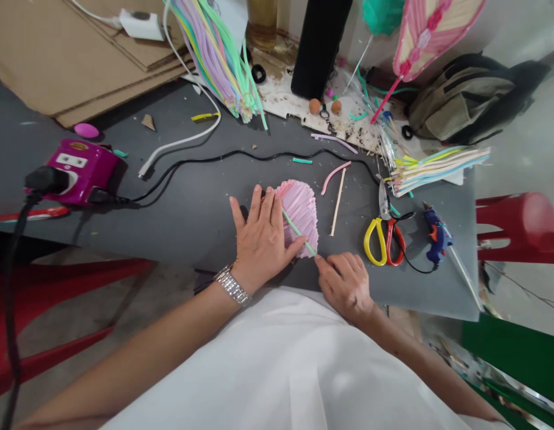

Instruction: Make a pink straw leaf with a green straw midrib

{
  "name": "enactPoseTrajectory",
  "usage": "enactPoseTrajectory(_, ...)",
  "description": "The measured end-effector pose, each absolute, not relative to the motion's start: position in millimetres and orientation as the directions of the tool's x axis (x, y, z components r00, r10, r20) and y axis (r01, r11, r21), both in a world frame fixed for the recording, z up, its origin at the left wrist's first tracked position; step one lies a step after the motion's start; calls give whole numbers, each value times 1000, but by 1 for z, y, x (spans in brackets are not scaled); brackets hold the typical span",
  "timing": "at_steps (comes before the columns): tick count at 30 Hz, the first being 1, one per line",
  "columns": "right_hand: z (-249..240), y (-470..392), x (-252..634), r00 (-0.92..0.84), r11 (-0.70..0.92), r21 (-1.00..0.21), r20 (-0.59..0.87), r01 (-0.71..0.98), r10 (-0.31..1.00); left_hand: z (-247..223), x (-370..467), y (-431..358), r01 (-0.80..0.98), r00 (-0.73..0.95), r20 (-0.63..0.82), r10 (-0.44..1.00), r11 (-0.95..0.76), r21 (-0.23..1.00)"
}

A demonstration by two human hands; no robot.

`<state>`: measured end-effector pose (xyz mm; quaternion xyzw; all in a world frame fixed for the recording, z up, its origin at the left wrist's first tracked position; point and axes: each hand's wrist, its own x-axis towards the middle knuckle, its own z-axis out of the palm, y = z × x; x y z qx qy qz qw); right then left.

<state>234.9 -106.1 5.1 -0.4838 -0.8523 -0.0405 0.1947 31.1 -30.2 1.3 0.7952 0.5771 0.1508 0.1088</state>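
A pink and lilac pleated piece (pixel 301 212) lies on the grey table (pixel 191 224) close to its front edge. Spread flat, my left hand (pixel 261 239) covers the left part of it. A thin green strip (pixel 297 230) runs diagonally across the pleats, with my left thumb resting over its lower part. At the strip's lower right end is my right hand (pixel 346 283), its fingers curled and the index fingertip and thumb closed at that end. The underside of the pleated piece is hidden.
Scissors (pixel 382 236) and a blue glue gun (pixel 436 239) lie at the right. Loose strips (pixel 338 202) are behind my right hand. A black cable (pixel 241 154) crosses the table from a purple power box (pixel 82 170). Bundled stems (pixel 218 65) and a black phone (pixel 319 48) are at the back.
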Motion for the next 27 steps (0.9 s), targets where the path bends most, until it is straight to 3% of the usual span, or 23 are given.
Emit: enactPoseTrajectory(27, 4, -101, 235, -510, 559, -89, 310, 824, 802, -1, 32, -31, 875, 275, 131, 953, -304, 377)
